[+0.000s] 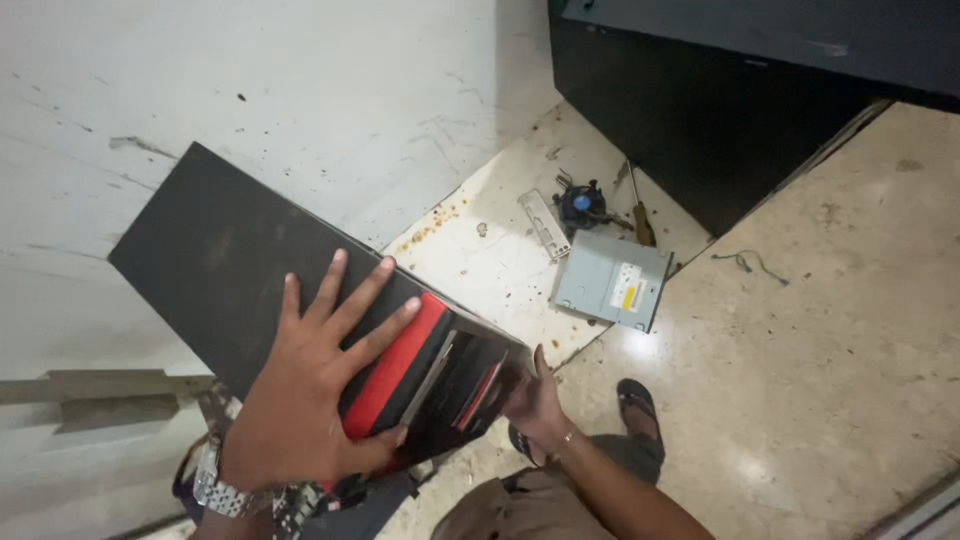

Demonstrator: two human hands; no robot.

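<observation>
Head camera looks down at a black computer case that is tilted, with its red and black front panel pointing toward the person. The left hand lies flat on the top side of the case, fingers spread wide, and the thumb is hooked over the red part of the front. A metal wristwatch is on this wrist. The right hand is at the lower front corner of the case, just beside the left hand; it touches the edge from below, and how far its fingers are closed cannot be told, because the case hides them. So the case is under the left hand and to the left of the right hand.

Beyond the right hand, on the tiled floor, lie a grey optical drive, a small cooling fan with blue centre, a thin metal bracket and a screwdriver. Further away stands a dark cabinet. A foot in a sandal is near the right hand.
</observation>
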